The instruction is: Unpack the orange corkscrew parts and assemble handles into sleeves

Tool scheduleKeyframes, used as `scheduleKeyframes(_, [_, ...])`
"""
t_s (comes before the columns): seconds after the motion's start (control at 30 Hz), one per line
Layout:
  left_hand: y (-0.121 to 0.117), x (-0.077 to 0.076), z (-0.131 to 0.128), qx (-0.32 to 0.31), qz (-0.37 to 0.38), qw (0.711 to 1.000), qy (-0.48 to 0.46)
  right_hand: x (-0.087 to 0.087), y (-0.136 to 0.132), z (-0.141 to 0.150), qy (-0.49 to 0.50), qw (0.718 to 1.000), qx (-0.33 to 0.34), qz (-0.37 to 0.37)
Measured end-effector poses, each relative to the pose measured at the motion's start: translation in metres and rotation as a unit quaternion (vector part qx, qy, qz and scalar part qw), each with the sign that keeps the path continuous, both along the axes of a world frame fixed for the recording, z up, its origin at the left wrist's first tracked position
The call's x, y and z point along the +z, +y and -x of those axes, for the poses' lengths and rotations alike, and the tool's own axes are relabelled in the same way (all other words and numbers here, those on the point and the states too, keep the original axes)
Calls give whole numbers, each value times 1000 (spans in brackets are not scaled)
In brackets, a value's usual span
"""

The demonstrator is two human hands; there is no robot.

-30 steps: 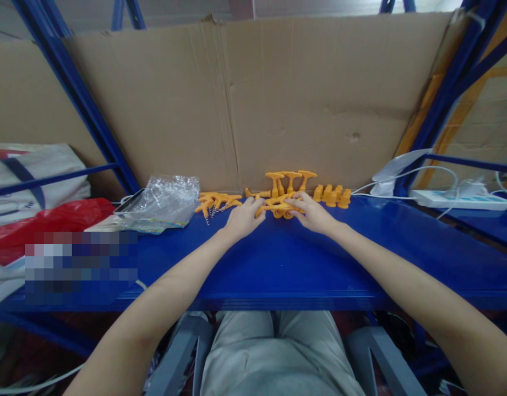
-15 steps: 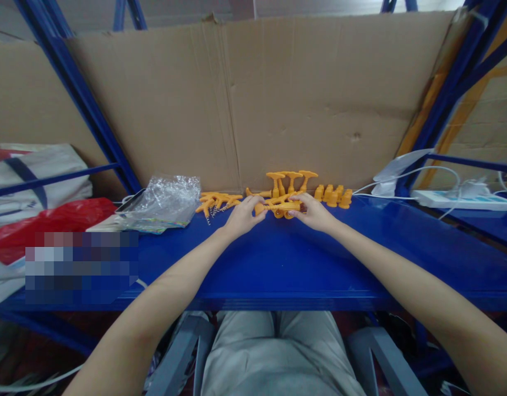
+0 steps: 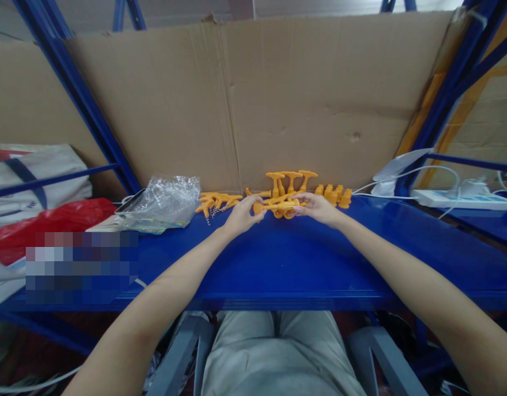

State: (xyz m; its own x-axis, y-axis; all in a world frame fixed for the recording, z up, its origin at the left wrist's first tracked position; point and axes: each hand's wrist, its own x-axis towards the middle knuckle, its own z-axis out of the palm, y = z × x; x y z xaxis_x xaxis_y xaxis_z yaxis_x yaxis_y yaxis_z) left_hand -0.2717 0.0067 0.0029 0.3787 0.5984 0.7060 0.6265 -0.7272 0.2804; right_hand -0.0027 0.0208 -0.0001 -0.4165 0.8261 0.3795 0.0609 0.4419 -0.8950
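An orange corkscrew (image 3: pixel 283 205) lies sideways between my two hands, just above the blue shelf. My left hand (image 3: pixel 243 215) pinches its left end between thumb and fingers. At its other end, my right hand (image 3: pixel 318 209) has its thumb and fingers closed round the tip, partly hiding it. Right behind it stand several upright orange corkscrews (image 3: pixel 292 181) with T-shaped handles. Other orange parts lie under and behind the held one, partly covered. Left of my left hand is a pile of orange handles with metal spirals (image 3: pixel 217 202). Several short orange sleeves (image 3: pixel 334 195) stand beyond my right hand.
A clear plastic bag (image 3: pixel 166 201) lies left of the handles, with red and white bags (image 3: pixel 50 220) farther left. A white power strip (image 3: pixel 463 199) with cables lies at the right. A cardboard panel (image 3: pixel 298 99) closes off the back, between blue posts.
My right hand has moved slightly to the right along the corkscrew, baring more of its right end. My left hand stays nearly in place.
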Motion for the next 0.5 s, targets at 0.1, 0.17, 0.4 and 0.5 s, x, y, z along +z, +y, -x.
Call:
scheduleKeyframes(0.1, [0, 0, 0, 3, -3, 1000, -6, 5, -7, 4, 16, 999, 6, 37])
scheduleKeyframes(0.17, [0, -1, 0, 8, -6, 1000, -11, 9, -13, 7, 9, 998, -4, 57])
scheduleKeyframes(0.4, [2, -3, -1, 20, -23, 999, -26, 15, -25, 20, 8, 992, -43, 115])
scheduleKeyframes(0.5, [2, -3, -3, 24, -20, 999, -27, 16, -25, 19, -3, 990, -55, 128])
